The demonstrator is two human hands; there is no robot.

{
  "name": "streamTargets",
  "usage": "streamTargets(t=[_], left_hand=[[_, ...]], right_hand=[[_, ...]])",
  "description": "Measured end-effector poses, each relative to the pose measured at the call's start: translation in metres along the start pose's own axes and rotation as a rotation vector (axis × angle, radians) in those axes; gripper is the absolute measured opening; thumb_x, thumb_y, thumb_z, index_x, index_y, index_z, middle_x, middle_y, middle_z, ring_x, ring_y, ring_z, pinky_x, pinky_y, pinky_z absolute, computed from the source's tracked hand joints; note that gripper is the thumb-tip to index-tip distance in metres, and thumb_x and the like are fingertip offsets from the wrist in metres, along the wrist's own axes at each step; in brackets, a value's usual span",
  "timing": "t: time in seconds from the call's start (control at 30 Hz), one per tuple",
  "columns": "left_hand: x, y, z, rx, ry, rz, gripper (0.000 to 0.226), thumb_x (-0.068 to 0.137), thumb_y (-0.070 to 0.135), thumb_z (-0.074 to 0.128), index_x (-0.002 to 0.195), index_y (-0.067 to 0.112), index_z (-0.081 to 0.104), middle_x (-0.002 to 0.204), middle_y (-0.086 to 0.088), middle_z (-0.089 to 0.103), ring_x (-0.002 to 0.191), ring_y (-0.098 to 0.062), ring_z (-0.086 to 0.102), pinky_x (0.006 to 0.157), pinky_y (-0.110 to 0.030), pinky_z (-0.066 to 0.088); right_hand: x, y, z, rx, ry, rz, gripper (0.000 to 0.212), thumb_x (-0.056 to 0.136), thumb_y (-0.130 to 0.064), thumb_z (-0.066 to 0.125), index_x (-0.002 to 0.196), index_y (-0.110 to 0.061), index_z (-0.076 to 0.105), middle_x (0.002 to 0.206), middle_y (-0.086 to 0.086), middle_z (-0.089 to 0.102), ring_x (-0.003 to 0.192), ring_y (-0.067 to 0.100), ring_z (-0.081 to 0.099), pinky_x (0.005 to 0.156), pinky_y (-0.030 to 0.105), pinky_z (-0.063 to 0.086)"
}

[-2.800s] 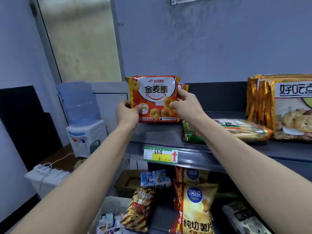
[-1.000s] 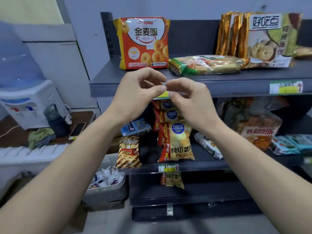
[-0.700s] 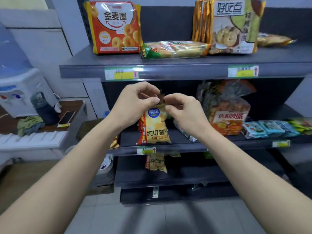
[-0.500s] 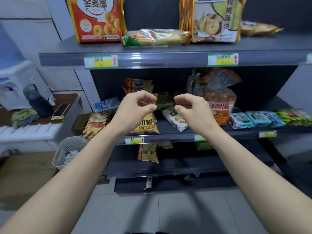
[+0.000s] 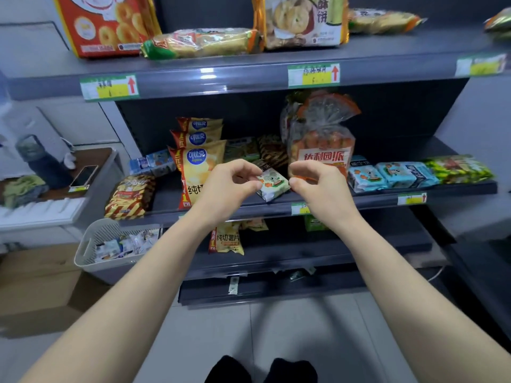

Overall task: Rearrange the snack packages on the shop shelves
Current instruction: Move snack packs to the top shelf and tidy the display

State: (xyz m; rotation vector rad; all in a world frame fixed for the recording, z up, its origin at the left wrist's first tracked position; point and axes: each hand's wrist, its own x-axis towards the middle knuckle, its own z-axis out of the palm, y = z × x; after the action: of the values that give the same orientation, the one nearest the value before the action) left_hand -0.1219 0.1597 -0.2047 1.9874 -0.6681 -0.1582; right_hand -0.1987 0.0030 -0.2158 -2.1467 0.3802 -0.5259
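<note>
Both hands are raised in front of the middle shelf (image 5: 359, 201). The left hand (image 5: 229, 186) and right hand (image 5: 318, 183) have curled fingers and hold nothing; between them a small pale green packet (image 5: 272, 183) lies tilted near the shelf's front edge, untouched. On the same shelf, yellow chip bags (image 5: 197, 161) stand upright in a row front to back, left of the hands; blue packets (image 5: 387, 175) lie side by side to the right. The top shelf (image 5: 249, 76) carries an orange ring-biscuit pack (image 5: 110, 26), upright. A white slotted basket (image 5: 91, 250) at lower left contains small wrapped items.
</note>
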Motion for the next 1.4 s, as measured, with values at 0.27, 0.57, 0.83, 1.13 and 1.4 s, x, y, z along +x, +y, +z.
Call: streamTargets(t=[0.27,0.57,0.83,1.13,1.4], left_hand=[[0.024,-0.007,0.02,-0.037,-0.056,0.025,0.011,0.085,0.01,0.066,0.091,0.019,0.066,0.081,0.005,0.064,0.074,-0.009,0.057,0.077,-0.027,0.049],[0.059,-0.035,0.018,-0.081,-0.09,-0.026,0.011,0.085,0.009,0.066,0.091,0.018,0.066,0.081,0.005,0.064,0.073,-0.006,0.057,0.072,-0.015,0.047],[0.088,-0.068,0.005,-0.132,0.007,-0.119,0.013,0.089,0.007,0.059,0.101,0.012,0.064,0.087,0.001,0.062,0.08,-0.01,0.054,0.079,-0.023,0.044],[0.137,-0.1,0.025,-0.072,0.051,-0.255,0.033,0.092,0.021,0.057,0.123,0.009,0.057,0.112,-0.004,0.062,0.105,-0.019,0.058,0.099,-0.038,0.047],[0.189,-0.125,0.054,-0.132,0.159,-0.348,0.032,0.096,0.011,0.049,0.127,0.005,0.052,0.12,-0.009,0.057,0.103,-0.016,0.05,0.086,-0.022,0.037]], right_hand=[[0.01,0.013,-0.006,0.0,0.042,0.04,0.033,0.09,-0.015,0.06,0.123,-0.013,0.062,0.121,-0.002,0.063,0.108,0.007,0.056,0.089,0.015,0.04],[0.042,0.018,0.012,-0.015,0.033,0.103,0.033,0.089,-0.013,0.061,0.123,-0.013,0.061,0.12,-0.002,0.063,0.106,0.007,0.056,0.088,0.015,0.039],[0.081,0.021,0.057,0.025,-0.052,0.127,0.036,0.09,-0.014,0.06,0.126,-0.013,0.059,0.128,0.0,0.059,0.12,0.012,0.054,0.098,0.021,0.038],[0.139,0.048,0.088,0.038,-0.135,0.184,0.042,0.091,-0.015,0.06,0.132,-0.009,0.053,0.133,0.004,0.057,0.124,0.017,0.051,0.092,0.017,0.035],[0.208,0.083,0.12,0.009,-0.298,0.217,0.042,0.093,-0.012,0.054,0.133,-0.002,0.05,0.132,0.015,0.055,0.117,0.029,0.054,0.094,0.029,0.044]])
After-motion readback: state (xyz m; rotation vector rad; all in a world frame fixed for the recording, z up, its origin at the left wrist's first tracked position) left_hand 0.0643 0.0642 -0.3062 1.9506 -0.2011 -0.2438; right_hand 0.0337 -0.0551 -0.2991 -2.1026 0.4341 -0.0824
